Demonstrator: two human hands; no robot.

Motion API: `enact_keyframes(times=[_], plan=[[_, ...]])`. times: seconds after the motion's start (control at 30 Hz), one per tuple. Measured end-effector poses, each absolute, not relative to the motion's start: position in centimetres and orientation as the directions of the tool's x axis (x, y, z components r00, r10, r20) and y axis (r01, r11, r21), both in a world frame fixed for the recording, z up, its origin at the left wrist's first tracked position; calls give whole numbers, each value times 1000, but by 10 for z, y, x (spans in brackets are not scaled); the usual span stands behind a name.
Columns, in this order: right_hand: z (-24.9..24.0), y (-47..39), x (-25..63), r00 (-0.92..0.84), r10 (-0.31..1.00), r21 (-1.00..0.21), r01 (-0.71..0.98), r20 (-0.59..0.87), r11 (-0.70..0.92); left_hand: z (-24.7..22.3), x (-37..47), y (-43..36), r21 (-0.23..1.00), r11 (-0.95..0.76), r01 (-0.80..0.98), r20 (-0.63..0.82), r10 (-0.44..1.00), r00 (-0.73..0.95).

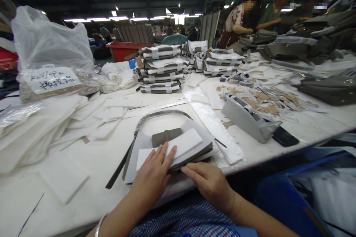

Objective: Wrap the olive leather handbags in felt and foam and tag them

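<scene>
A dark olive-grey handbag lies on the table's near edge, partly covered with white sheet. Its plastic-wrapped strap arches away behind it, and a dark strap end hangs out to the left. A strip of white foam sheet rests across the bag's front. My left hand lies on this foam with its fingers stretched out, pressing it against the bag. At the bag's near edge, my right hand is closed, with thumb and fingers pinched on the edge. The underside of the bag is hidden.
A grey tape dispenser and a dark phone are to the right. Wrapped bags stand stacked behind. Loose foam sheets and a clear plastic bag occupy the left. Two people work at the back right.
</scene>
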State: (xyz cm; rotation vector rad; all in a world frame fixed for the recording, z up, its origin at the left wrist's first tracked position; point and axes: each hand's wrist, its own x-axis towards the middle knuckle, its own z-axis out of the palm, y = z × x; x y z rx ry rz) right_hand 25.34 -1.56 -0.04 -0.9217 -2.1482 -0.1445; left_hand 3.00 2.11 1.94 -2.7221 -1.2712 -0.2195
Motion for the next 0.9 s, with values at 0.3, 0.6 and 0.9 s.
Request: enact_keyframes(times=[0.3,0.6,0.9], plan=[[-2,19,293,-579,584,-25,698,569,716,9,45,10,-163,-578,800,211,771,600],[-8,7,298,-533,589,-82,696,607,714,8,76,13,-144,-548,824,187,803,567],[-5,-49,311,-42,996,-913,397,80,90,-2,67,11,-175,-559,810,250,771,586]])
